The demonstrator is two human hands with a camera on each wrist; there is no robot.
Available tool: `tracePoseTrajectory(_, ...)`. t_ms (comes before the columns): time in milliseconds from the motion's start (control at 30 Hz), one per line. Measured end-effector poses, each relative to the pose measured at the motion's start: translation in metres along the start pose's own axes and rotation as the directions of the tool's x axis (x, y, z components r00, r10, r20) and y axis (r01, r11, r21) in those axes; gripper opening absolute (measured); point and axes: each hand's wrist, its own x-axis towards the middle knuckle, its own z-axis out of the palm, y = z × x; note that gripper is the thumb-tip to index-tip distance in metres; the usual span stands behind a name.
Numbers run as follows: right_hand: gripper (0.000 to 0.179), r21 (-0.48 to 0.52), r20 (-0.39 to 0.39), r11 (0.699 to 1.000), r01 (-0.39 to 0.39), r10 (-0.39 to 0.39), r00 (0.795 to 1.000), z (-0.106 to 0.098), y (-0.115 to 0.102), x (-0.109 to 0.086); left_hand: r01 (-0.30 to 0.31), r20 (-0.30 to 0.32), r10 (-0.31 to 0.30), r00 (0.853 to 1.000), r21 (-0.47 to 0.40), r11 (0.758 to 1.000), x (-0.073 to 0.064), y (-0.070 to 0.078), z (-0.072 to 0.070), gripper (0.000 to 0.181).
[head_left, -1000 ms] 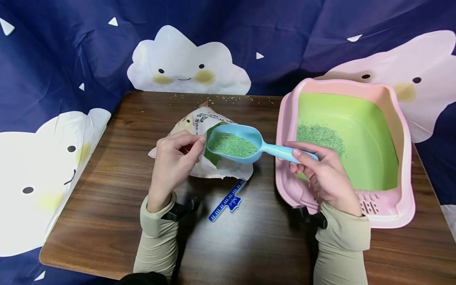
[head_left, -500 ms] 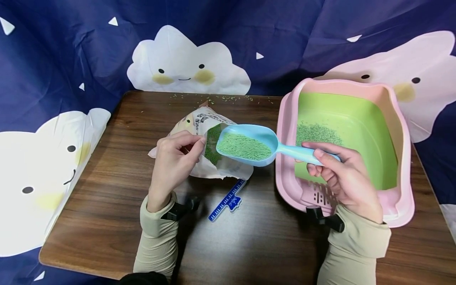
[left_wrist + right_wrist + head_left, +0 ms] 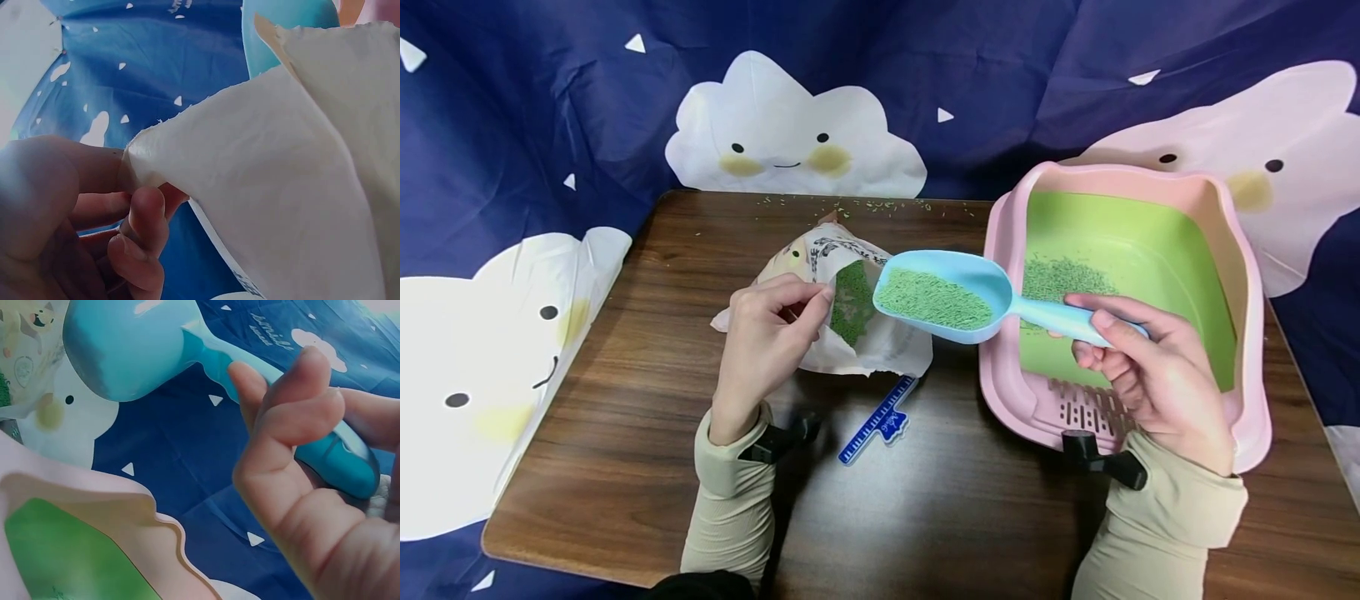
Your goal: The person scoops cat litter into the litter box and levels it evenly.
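My right hand grips the handle of a light blue scoop, its bowl filled with green pellets. The bowl hangs between the bag and the litter box, overlapping the box's left rim in the head view. My left hand pinches the torn edge of a white paper bag, whose mouth gapes to the right with green pellets inside. In the left wrist view, thumb and fingers hold the paper's corner. The right wrist view shows the scoop's underside, with my fingers curled round its handle.
A pink litter box with a green floor stands at the right, a small heap of pellets inside. A blue ruler-like clip lies before the bag. Loose pellets are scattered along the table's back edge.
My right hand has moved right, carrying the loaded scoop out of the bag's mouth toward the litter box. My left hand keeps its hold on the bag's edge.
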Motion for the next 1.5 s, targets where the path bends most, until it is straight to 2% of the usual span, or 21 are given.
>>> tracePoseTrajectory(133,0.033,0.013,-0.027,1.0,0.015,-0.014,1.0,-0.004,-0.003,-0.002,0.002,0.001,-0.002,1.0,0.0,1.0,0.0,0.0,0.0,0.014)
tracePoseTrajectory(300,0.034,0.149,0.01,0.988,0.039,-0.041,0.999,-0.013,-0.006,-0.005,0.001,0.003,-0.001,1.0,-0.012,1.0,0.0,0.0,-0.001,0.013)
tracePoseTrajectory(467,0.037,0.223,0.018,0.974,0.048,-0.053,0.998,-0.021,-0.011,-0.009,0.001,0.011,-0.001,1.0,-0.015,1.0,0.0,0.0,0.0,0.015)
tracePoseTrajectory(733,0.038,0.287,-0.03,0.955,0.074,-0.069,0.997,-0.038,-0.02,-0.018,0.007,0.019,-0.007,1.0,-0.014,1.0,0.001,0.0,0.002,0.015)
tracePoseTrajectory(867,0.039,0.351,-0.061,0.93,0.106,-0.09,0.994,-0.049,-0.023,-0.024,0.017,0.025,-0.017,1.0,-0.011,1.0,0.001,0.009,0.0,0.013)
tracePoseTrajectory(1033,0.039,0.3,-0.109,0.944,0.14,-0.112,0.988,-0.057,-0.026,-0.028,0.02,0.021,-0.02,1.0,-0.013,1.0,0.004,0.028,-0.006,0.012)
tracePoseTrajectory(1100,0.038,0.261,-0.128,0.954,0.145,-0.115,0.985,-0.059,-0.028,-0.032,0.022,0.018,-0.022,1.0,-0.015,1.0,0.004,0.032,-0.007,0.012)
tracePoseTrajectory(1167,0.038,0.258,-0.145,0.953,0.158,-0.123,0.982,-0.061,-0.03,-0.035,0.023,0.016,-0.023,1.0,-0.018,1.0,0.004,0.032,-0.008,0.012)
tracePoseTrajectory(1367,0.039,0.286,-0.168,0.947,0.147,-0.101,0.981,-0.078,-0.035,-0.046,0.012,0.014,-0.011,1.0,-0.04,0.999,0.0,0.005,-0.002,0.013)
tracePoseTrajectory(1400,0.039,0.267,-0.169,0.953,0.144,-0.101,0.98,-0.08,-0.036,-0.048,0.011,0.016,-0.011,1.0,-0.042,0.999,0.0,0.001,-0.001,0.013)
tracePoseTrajectory(1500,0.038,0.222,-0.187,0.962,0.161,-0.12,0.975,-0.084,-0.037,-0.052,0.014,0.018,-0.013,1.0,-0.044,0.999,0.0,0.001,0.0,0.013)
